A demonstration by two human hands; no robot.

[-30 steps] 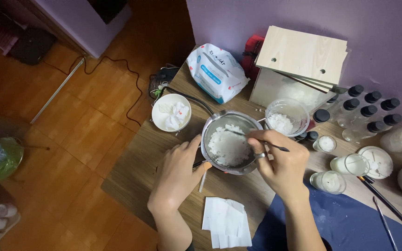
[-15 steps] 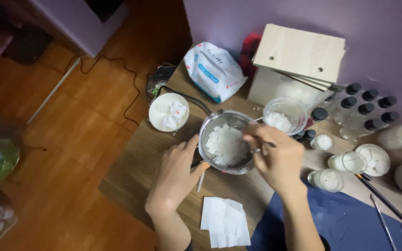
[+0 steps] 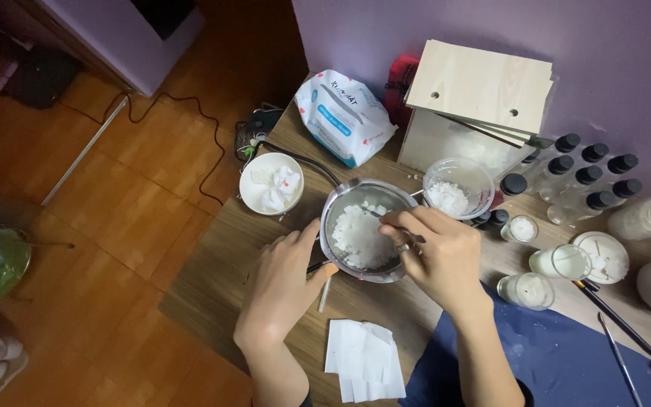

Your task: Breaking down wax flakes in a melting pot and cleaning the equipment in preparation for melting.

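A metal pot [image 3: 340, 202] full of white flakes [image 3: 357, 235] sits near the left edge of the wooden table [image 3: 224, 264]. The left hand [image 3: 284, 283] rests against the pot's left side, fingers curled around a dark handle there. The right hand [image 3: 438, 256] is over the pot, pinching a thin stick [image 3: 374, 213] that pokes into the flakes. A clear bowl [image 3: 459, 185] of more flakes stands just behind the pot. A white bowl [image 3: 270, 183] sits by the table's left edge.
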